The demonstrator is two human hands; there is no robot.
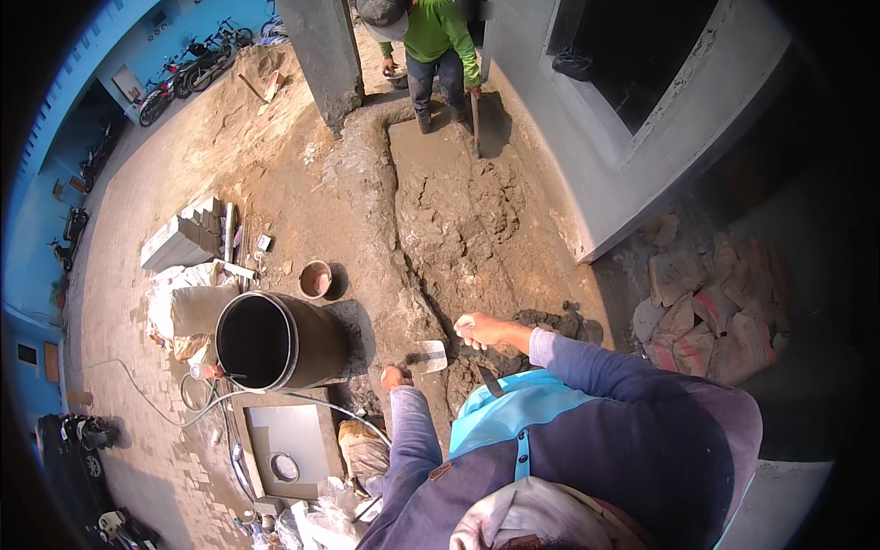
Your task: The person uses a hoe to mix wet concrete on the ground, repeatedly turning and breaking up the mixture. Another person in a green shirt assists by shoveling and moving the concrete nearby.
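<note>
My left hand (397,377) is closed at the near end of a trowel or small spade; its flat metal blade (432,357) points right over the edge of the wet mortar (457,227). To the right of the blade, my right hand (476,331) is held over the mortar with its fingers curled; whether anything is between them cannot be told. The mortar lies in a thick, lumpy layer between a raised rim and the grey wall. A dark flat strip (491,381) shows beside my blue clothing.
A co-worker (436,41) stands at the mortar's far end with a long-handled tool (475,127). At left are a dark drum (313,344), a small bucket (315,280), grey blocks (180,240) and a hose (302,397). Sacks (715,309) lie at right.
</note>
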